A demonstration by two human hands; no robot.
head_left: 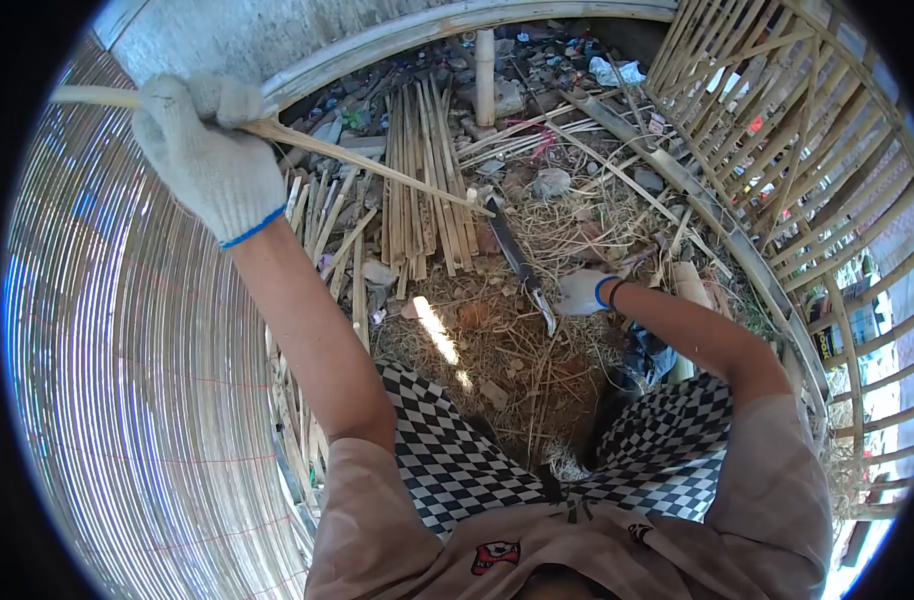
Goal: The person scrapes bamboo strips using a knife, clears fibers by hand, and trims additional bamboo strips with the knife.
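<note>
Left hand (212, 165): Gloved in white with a blue cuff, your fingers are closed around a pale bamboo strip (357, 160)
Bamboo strip: It slants from the far left through your fist, its other tip at the upper end of a dark, knife-like tool (514, 248)
Right hand (582, 292): Gloved to match, you have it low, right beside the tool's shiny lower end; whether it grips the tool cannot be told
Knife-like tool: Tilted above the litter-strewn ground (512, 385), forward of your checkered trousers (457, 440)
Split bamboo (407, 190): Long pieces lie side by side beyond the strip, near an upright post (485, 80)
Edges: A slatted screen (177, 400) flanks you at left, a bamboo lattice (777, 150) at right
</note>
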